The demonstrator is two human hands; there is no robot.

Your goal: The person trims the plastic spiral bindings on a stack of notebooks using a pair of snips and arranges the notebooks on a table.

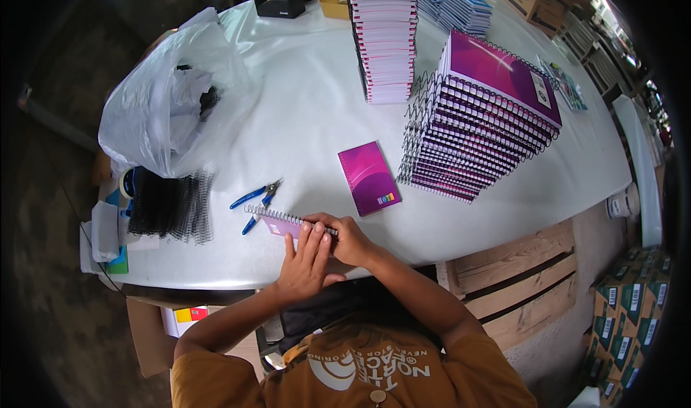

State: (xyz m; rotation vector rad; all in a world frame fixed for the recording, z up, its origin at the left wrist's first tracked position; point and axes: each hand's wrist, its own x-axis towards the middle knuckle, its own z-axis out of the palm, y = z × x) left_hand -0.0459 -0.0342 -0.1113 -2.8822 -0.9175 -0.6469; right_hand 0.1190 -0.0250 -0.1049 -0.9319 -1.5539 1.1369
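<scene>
Notebook (pixel 279 226) is sitting by the table's (pixel 288 106) near edge; your right hand (pixel 347 241) is clasping its spiral (pixel 284 214) spine, your left hand (pixel 305 265) resting outstretched fingers (pixel 310 241) across it.

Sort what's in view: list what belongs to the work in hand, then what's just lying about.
Likely part of the work:
- half-hidden notebook, being held
- blue-handled pliers
- black coils
- loose purple booklet
- stack of coiled notebooks

Probably just lying about:
- tape dispenser
- yellow box
- cardboard box

Brn shirt (pixel 450 379) has wht txt (pixel 410 371); boxes (pixel 626 313) have lbls (pixel 612 295).
</scene>
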